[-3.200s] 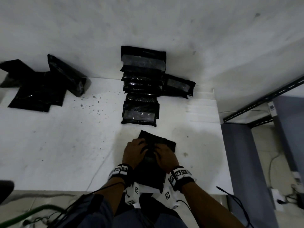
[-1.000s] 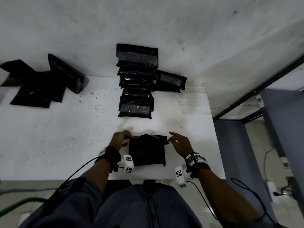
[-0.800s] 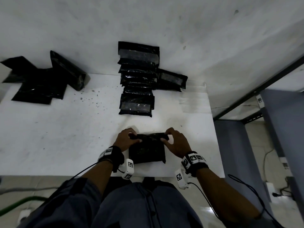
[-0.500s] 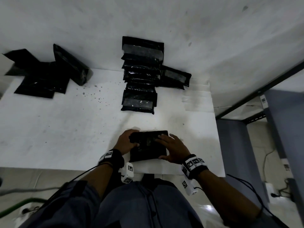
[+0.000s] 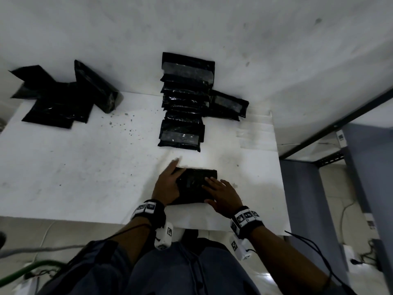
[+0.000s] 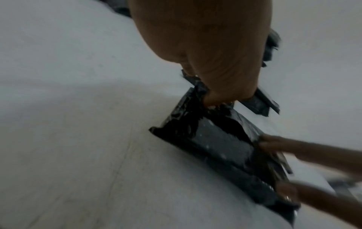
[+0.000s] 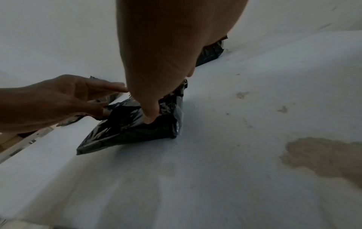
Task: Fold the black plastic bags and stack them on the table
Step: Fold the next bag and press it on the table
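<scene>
**Both hands flat on a half-folded bag near the front edge**

The left hand (image 5: pixel 167 185) lies on the left end of the folded black bag (image 5: pixel 194 186), fingers mostly straight and reaching over its far left corner, thumb down on the plastic. The right hand (image 5: pixel 223 195) has its fingers spread and pressing flat on the right half of the same bag; in the right wrist view one fingertip (image 7: pixel 149 117) digs into the crinkled plastic. No pinching from either hand that I can see, just pushing down.

The bag sits on the white table (image 5: pixel 85 177), close to the front edge and a bit right of the middle.

Farther back, a row of folded bags (image 5: pixel 182 107) runs from mid-table to the back edge, overlapping each other, the last one leaning up the wall. One more folded bag (image 5: pixel 227 105) lies just to the right of that row. Over at the back left corner there's a loose pile of unfolded bags (image 5: pixel 59 103).
</scene>
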